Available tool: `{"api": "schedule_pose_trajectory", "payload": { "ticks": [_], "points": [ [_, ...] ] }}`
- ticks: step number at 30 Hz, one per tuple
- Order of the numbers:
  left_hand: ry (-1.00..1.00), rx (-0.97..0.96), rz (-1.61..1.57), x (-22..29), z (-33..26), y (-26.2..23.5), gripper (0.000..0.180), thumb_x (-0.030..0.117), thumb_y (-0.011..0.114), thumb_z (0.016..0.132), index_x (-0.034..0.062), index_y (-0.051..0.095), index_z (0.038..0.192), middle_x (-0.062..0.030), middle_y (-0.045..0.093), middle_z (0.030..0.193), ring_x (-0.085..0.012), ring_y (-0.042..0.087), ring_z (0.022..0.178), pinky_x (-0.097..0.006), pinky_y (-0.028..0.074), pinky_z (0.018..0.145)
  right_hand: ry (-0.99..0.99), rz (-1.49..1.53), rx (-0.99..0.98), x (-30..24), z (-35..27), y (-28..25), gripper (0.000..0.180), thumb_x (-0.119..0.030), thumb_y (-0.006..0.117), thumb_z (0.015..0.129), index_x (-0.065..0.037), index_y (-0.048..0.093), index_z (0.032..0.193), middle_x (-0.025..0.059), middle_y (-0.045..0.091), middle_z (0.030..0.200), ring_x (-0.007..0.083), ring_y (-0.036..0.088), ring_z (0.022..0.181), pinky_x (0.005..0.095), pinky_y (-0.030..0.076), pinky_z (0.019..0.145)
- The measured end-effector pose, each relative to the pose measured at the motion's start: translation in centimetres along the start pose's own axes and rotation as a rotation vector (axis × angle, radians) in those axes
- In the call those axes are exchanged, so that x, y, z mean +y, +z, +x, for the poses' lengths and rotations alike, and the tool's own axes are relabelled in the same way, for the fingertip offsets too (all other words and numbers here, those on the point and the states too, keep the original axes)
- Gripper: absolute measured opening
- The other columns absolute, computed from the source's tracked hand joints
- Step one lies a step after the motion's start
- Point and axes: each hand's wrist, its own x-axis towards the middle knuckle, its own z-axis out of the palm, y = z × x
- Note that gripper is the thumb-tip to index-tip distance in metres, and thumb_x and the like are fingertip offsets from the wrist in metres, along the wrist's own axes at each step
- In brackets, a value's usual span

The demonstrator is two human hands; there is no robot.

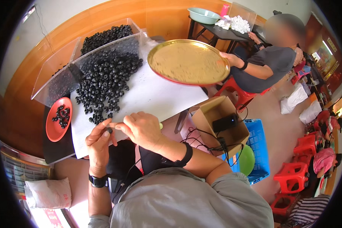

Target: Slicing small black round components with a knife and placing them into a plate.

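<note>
My left hand point(97, 146) pinches a small black bead point(109, 130) between thumb and fingers, just off the table's near edge. Close against it, my right hand point(143, 129) has its thumb and fingers drawn together at the left fingertips; whatever lies between them is too small to make out. Just beyond both hands, a heap of black round beads point(106, 78), some with visible holes, spreads over a white sheet point(169, 91). More beads fill a clear plastic box point(131, 42) behind the heap. An orange-red dish point(58, 135) on the left holds several dark pieces.
A co-worker point(268, 62) at the right grips a round golden tray point(188, 62) over the table's far right. A cardboard box point(201, 117) with cables and a blue crate point(260, 152) stand right of me. Red stools point(290, 178) line the far right; a white sack point(49, 193) lies lower left.
</note>
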Motion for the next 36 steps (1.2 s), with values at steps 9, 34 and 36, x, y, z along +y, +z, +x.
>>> {"api": "schedule_pose_trajectory", "payload": {
  "ticks": [9,34,36],
  "points": [
    [0.077,0.276,0.190,4.5,-2.5,-3.1,0.026,-0.001,0.058,0.093,-0.0080,0.068,0.116,-0.0113,0.065,0.092,-0.0169,0.062,0.077,-0.028,0.051,0.061,-0.180,-0.051,-0.014,-0.1,-0.2,-1.2,0.013,-0.021,0.073,0.084,-0.012,0.065,0.088,0.0063,0.056,0.078,0.0276,0.059,0.075,0.0419,0.046,0.065],
    [0.021,0.748,0.388,10.1,1.2,-15.2,0.039,0.007,0.071,0.084,-0.0067,0.068,0.121,-0.0087,0.071,0.087,-0.0102,0.056,0.055,-0.024,0.044,0.046,-0.328,-0.062,-0.057,-4.0,0.6,3.2,0.012,-0.013,0.064,0.076,-0.008,0.067,0.086,0.0079,0.054,0.085,0.0271,0.055,0.081,0.0398,0.044,0.066],
    [0.053,0.758,0.401,9.8,0.6,-13.9,0.037,0.008,0.071,0.085,-0.0068,0.069,0.119,-0.0084,0.070,0.087,-0.0097,0.056,0.056,-0.024,0.043,0.046,-0.337,-0.103,-0.069,-4.2,0.8,3.4,0.013,-0.015,0.063,0.078,-0.007,0.067,0.087,0.0095,0.056,0.087,0.0290,0.056,0.084,0.0407,0.045,0.069]
  ]
}}
